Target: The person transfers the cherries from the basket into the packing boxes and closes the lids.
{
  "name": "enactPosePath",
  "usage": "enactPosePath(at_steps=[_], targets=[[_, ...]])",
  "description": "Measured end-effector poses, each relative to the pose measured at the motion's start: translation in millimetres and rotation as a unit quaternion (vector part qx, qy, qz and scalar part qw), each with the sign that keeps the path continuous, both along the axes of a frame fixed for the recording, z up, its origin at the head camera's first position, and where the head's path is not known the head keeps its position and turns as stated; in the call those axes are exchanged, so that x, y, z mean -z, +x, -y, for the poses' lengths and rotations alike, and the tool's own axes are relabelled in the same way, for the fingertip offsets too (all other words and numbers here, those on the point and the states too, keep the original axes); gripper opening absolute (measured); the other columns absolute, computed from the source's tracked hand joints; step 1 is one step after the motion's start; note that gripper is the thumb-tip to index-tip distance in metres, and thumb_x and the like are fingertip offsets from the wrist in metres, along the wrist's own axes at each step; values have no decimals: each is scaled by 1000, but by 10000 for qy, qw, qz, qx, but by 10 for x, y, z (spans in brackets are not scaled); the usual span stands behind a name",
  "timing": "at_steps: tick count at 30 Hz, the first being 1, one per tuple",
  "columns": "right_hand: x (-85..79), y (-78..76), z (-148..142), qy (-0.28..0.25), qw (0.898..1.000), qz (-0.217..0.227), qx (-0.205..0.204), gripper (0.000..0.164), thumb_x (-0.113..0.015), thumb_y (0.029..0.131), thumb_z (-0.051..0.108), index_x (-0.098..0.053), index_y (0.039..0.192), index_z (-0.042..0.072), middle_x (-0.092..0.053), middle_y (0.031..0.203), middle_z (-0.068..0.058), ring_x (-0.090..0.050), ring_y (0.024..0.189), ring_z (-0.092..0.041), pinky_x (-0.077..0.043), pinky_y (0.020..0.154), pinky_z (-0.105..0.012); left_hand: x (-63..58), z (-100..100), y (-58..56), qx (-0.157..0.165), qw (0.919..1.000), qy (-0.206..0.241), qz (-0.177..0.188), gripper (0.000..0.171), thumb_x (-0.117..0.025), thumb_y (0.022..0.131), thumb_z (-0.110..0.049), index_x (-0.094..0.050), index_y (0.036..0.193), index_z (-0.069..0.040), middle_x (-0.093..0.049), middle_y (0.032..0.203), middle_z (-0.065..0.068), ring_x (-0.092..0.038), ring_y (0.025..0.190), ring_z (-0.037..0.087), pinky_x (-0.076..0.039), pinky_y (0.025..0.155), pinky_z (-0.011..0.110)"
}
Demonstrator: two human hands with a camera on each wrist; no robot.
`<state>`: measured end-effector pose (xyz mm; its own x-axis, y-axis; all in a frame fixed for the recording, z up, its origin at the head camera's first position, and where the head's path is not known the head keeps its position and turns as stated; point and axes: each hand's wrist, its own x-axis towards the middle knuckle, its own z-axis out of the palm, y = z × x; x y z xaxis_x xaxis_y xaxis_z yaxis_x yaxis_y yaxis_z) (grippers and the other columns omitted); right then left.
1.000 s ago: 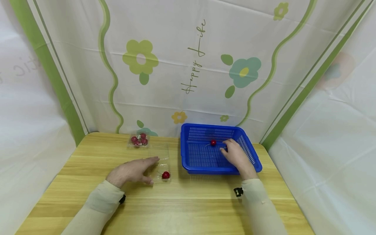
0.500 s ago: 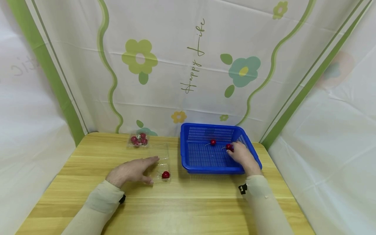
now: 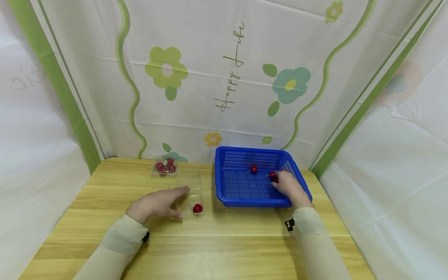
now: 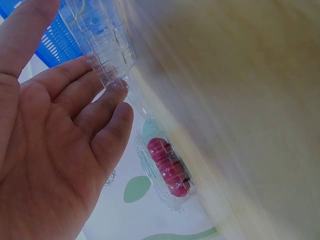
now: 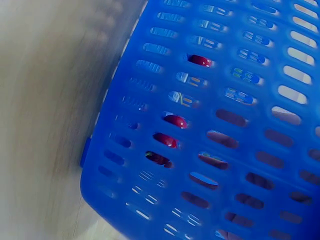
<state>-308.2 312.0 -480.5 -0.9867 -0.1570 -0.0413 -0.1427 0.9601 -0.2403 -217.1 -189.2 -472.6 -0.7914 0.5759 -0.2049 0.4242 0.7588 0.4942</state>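
Note:
My left hand point(image 3: 159, 203) lies beside an opened clear plastic clamshell box point(image 3: 189, 182), its outstretched fingers at the box's side. One red cherry point(image 3: 197, 208) with a stem sits in the near half of that box. My right hand point(image 3: 288, 184) reaches down into a blue plastic basket point(image 3: 225, 203), thumb and fingers bent around a red cherry, partly hidden by the fingers. Right against the fingertips is another cherry point(image 3: 272, 174); a further cherry point(image 3: 254, 169) lies farther left in the basket. Through the basket slots, the right wrist view shows bits of red cherry point(image 5: 175, 121).
A closed clear box of several cherries point(image 3: 166, 167) stands at the back left of the wooden table point(image 3: 224, 249), near a printed curtain point(image 3: 199, 109). Basket walls rise around my right hand. The clamshell lies between my left hand and the basket.
My right hand has moved right and slightly toward me inside the basket, uncovering a cherry, and its fingers have come around another. The left hand and the boxes stay put.

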Motion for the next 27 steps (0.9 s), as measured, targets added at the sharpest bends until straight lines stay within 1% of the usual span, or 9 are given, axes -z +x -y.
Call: enactPosePath(at_steps=[3, 9, 13, 16, 18, 21, 23, 24, 27], targets=[[-13, 19, 11, 0, 10000, 39, -66, 28, -82, 106, 4, -77, 127, -14, -81, 115, -30, -78, 109, -43, -65, 107, -65, -3, 1, 0, 2, 10000, 4, -1, 101, -96, 100, -32, -42, 178, 2, -48, 184, 25, -49, 169, 53, -43, 139, 70], [-42, 61, 42, 0, 9997, 186, -153, 22, -78, 103, -6, -81, 123, -11, -82, 122, -30, -78, 117, -45, -65, 113, -65, -7, 4, -2, 4, 10000, 0, -4, 102, -96, 100, -32, -42, 179, 2, -48, 185, 26, -49, 169, 53, -43, 139, 69], [-23, 49, 30, 45, 9994, 296, -198, 19, -77, 104, -6, -81, 123, -9, -83, 124, -29, -79, 115, -42, -65, 114, -63, -8, 5, -4, 7, 10000, -17, -11, 102, -96, 100, -32, -42, 179, 3, -47, 185, 26, -49, 169, 54, -44, 139, 70], [2, 27, 10, 57, 9991, 366, -222, 18, -78, 106, -5, -82, 122, -8, -83, 123, -27, -77, 110, -38, -66, 111, -62, -5, 6, -5, 18, 10000, -33, -30, 101, -96, 100, -32, -43, 178, 3, -47, 185, 26, -50, 169, 54, -44, 139, 70], [46, -10, -19, 42, 9992, 295, -281, 15, -79, 105, -2, -83, 120, -5, -84, 120, -25, -76, 106, -36, -67, 106, -59, -3, 7, -6, 37, 10000, -41, -51, 101, -96, 100, -32, -43, 178, 3, -47, 185, 26, -50, 168, 55, -44, 139, 70], [134, -88, -80, 79, 9987, 9, -506, 11, -82, 104, 0, -84, 114, -2, -85, 115, -21, -78, 103, -35, -69, 101, -57, 1, 9, -5, 59, 9999, -41, -73, 100, -96, 100, -33, -43, 178, 3, -47, 184, 26, -50, 168, 55, -45, 138, 70], [269, -195, -150, 77, 9976, -256, -644, 9, -85, 103, 4, -86, 112, 3, -85, 112, -17, -79, 102, -34, -69, 98, -54, 5, 11, -4, 67, 9999, -31, -72, 101, -96, 100, -33, -43, 178, 3, -47, 185, 27, -50, 168, 55, -44, 139, 70], [319, -237, -173, 89, 9965, -359, -753, 9, -86, 102, 3, -86, 112, 2, -85, 111, -17, -80, 103, -34, -70, 97, -55, 5, 13, -3, 60, 10000, -24, -66, 101, -96, 100, -33, -43, 178, 3, -47, 184, 26, -50, 168, 55, -44, 139, 70], [538, -418, -261, 85, 9941, -594, -899, 8, -87, 102, 4, -85, 110, 4, -84, 108, -13, -79, 100, -31, -70, 93, -53, 4, 15, 2, 44, 10000, -12, -49, 101, -96, 100, -32, -43, 178, 3, -47, 185, 26, -50, 168, 54, -44, 138, 70]])
